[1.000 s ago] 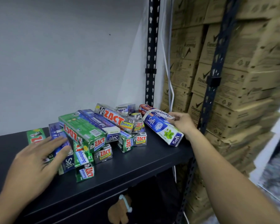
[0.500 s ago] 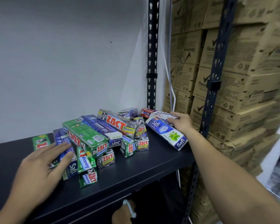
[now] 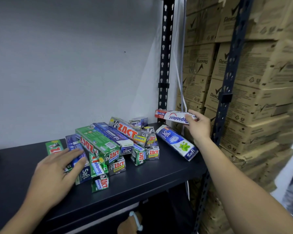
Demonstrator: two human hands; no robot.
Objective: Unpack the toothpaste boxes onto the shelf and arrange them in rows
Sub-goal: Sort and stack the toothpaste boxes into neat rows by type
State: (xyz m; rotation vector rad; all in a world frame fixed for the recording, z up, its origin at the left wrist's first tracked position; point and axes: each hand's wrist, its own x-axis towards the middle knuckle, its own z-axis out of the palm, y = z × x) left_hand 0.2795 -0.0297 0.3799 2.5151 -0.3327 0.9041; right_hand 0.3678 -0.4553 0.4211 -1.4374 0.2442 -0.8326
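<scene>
A loose heap of toothpaste boxes (image 3: 108, 144), green, blue and silver, lies on the black shelf (image 3: 150, 179). My right hand (image 3: 199, 127) grips a white and red Pepsodent box (image 3: 173, 115) and holds it in the air above the shelf's right end. Below it a blue and white Safi box (image 3: 176, 142) lies flat near the right edge. My left hand (image 3: 57, 171) rests with straight fingers on a blue Safi box (image 3: 78, 149) at the heap's left side. A green Zact box (image 3: 53, 146) lies further left.
A white wall stands behind the shelf. Black perforated uprights (image 3: 164, 65) frame the shelf's right end, with a white cable beside them. Stacked brown cartons (image 3: 252, 81) fill the space to the right. A brown object with a pale loop (image 3: 134, 222) shows on the level below.
My right hand has lifted the Pepsodent box off the blue and white Safi box and raised it. My left hand stays on the blue box at the left.
</scene>
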